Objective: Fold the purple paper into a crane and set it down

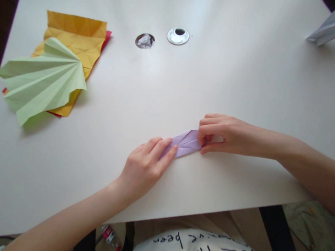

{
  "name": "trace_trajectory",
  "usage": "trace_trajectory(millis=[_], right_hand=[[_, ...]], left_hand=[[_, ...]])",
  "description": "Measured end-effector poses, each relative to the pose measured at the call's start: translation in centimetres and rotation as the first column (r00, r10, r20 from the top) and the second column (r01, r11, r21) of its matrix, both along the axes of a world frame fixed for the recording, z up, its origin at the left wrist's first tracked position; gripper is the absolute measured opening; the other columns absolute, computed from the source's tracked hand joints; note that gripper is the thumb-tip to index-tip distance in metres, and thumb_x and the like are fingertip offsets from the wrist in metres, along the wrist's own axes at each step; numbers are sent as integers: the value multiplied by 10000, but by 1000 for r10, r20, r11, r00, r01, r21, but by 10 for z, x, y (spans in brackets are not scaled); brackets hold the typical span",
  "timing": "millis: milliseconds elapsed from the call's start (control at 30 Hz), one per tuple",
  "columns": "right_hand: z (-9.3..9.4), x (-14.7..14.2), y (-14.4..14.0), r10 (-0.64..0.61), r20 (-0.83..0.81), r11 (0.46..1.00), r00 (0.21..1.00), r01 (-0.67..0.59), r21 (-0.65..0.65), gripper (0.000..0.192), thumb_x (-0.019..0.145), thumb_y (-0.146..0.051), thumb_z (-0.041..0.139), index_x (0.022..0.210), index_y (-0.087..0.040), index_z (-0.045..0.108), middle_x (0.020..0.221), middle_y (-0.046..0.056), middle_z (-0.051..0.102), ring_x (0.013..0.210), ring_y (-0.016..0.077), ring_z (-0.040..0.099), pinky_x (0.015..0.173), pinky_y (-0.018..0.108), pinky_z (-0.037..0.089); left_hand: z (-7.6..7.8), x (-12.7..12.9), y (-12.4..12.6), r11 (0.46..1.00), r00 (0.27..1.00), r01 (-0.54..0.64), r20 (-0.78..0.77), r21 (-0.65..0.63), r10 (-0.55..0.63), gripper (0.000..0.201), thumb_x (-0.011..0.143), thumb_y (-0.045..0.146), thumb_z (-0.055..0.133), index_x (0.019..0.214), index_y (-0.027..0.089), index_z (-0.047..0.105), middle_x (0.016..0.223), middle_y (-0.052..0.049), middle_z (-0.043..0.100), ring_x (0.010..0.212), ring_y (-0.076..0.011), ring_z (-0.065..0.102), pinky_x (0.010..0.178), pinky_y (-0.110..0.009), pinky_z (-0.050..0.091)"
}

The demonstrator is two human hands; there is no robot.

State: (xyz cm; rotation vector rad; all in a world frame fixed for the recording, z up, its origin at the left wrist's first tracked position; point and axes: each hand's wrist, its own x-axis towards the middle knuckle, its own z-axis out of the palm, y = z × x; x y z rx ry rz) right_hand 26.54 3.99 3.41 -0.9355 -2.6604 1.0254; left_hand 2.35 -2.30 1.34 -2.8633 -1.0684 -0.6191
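Note:
A small folded lilac paper [185, 143] lies flat on the white table [164, 83] near its front edge. My left hand [147, 164] presses its fingertips on the paper's left end. My right hand [226, 134] pinches the paper's right end between thumb and fingers, covering that end. Creases run lengthwise along the visible middle of the paper.
At the far left a pleated pale green paper fan [42, 79] lies on crumpled yellow paper [76, 36] with a red sheet [107, 37] under it. Two round cable holes [145, 40] [178, 36] sit at the back centre. A white folded paper [326, 29] is at the right edge.

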Motion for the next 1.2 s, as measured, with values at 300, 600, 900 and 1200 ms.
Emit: trace_trajectory(millis=[300, 600, 900, 1200], right_hand=[[-14, -18, -19, 89, -316, 949, 944, 17, 316, 155, 841, -162, 549, 990, -169, 590, 990, 73, 670, 913, 156, 600, 808, 314, 500], [-19, -22, -23, 216, -129, 809, 968, -103, 579, 185, 821, -175, 586, 1001, -162, 623, 1069, 48, 672, 935, 186, 613, 772, 332, 527], [-18, -21, -24, 73, -95, 786, 993, 1, 618, 161, 850, -199, 542, 985, -184, 629, 1021, 57, 678, 918, 177, 607, 719, 314, 529], [-16, -23, -26, 47, -91, 809, 995, 16, 587, 160, 847, -185, 545, 979, -185, 635, 1014, 61, 680, 910, 181, 610, 722, 316, 534]], left_hand=[[-5, -6, 11, 986, 991, 105, 101, -128, -92, 221, 861, 137, 524, 1077, 149, 567, 1140, -71, 633, 1035, -192, 577, 829, -325, 518], [-4, -4, 11, 971, 972, 54, 234, -233, 2, 53, 844, 182, 555, 889, 159, 538, 993, -52, 649, 946, -149, 577, 814, -280, 498], [-1, -15, 13, 993, 984, -116, 131, -34, 120, 129, 793, 142, 611, 902, 208, 632, 828, -22, 630, 771, -148, 540, 687, -279, 469], [8, -12, -1, 998, 983, -19, -181, 59, 29, 269, 832, 121, 542, 1096, 121, 596, 488, 54, 497, 475, -101, 462, 469, -253, 320]])
